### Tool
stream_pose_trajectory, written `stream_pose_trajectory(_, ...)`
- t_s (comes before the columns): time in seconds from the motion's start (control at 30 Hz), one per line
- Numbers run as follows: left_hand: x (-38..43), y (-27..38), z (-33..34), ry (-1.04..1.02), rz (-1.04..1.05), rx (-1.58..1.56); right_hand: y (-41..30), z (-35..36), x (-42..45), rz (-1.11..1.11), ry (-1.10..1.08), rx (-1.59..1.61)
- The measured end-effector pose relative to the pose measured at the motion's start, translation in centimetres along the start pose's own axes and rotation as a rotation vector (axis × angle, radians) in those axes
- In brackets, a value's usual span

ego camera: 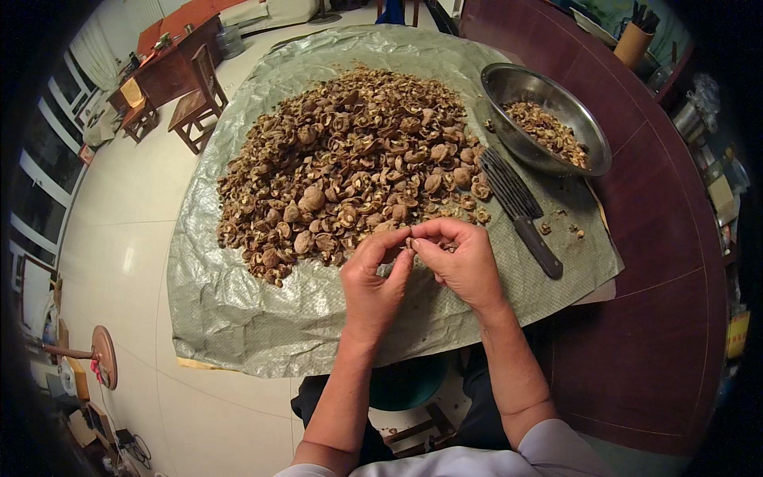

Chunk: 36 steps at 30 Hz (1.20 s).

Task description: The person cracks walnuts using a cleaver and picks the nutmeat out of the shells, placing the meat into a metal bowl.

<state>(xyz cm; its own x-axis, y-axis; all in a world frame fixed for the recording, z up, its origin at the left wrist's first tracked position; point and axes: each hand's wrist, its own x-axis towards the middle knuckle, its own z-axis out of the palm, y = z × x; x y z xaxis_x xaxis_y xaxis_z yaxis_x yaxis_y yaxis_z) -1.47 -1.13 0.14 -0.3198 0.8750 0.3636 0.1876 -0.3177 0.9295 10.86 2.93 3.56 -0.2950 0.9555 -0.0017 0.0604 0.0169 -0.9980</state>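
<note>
My left hand (377,274) and my right hand (462,262) meet over the near edge of a walnut heap. Between their thumbs and fingertips they pinch a small brown walnut piece (410,243). More walnut bits (447,245) show under the curled fingers of my right hand. The wide heap of cracked shells and walnuts (357,161) covers much of a pale green woven plastic sheet (262,322). To the right of my hands lies a cleaver (518,208) with a dark blade and handle. Beyond it, a steel bowl (498,89) holds walnut kernels (545,131).
A dark red tabletop (656,334) extends on the right, with a holder of dark utensils (635,45) at its far side. Below the sheet's near edge, a green basin (411,387) sits between my legs. Wooden chairs (194,107) stand on the tiled floor at far left.
</note>
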Motion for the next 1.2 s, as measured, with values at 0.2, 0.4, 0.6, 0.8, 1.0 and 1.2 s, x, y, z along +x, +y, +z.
stream_pose_trajectory(0.2,-0.1,-0.2,0.2,0.060,0.010,-0.022,0.6,0.9,0.0,-0.086,0.064,-0.019)
stream_pose_trajectory(0.4,0.0,0.3,0.2,0.056,0.006,0.043,0.7,0.7,0.0,0.068,0.019,0.134)
stream_pose_trajectory(0.6,0.0,0.2,0.0,0.050,-0.061,-0.188,0.2,0.9,0.0,-0.136,0.055,-0.080)
stream_pose_trajectory(0.8,0.2,0.1,-0.8,-0.069,-0.254,-0.485,-0.4,0.9,-0.2,-0.396,0.113,-0.277)
stream_pose_trajectory(1.0,0.4,-0.5,-0.9,-0.122,-0.354,-0.519,-0.7,0.9,-0.3,-0.508,0.120,-0.397)
stream_pose_trajectory(1.2,0.2,-1.1,-0.6,-0.098,-0.429,-0.672,-0.9,1.0,-0.4,-0.582,0.110,-0.446)
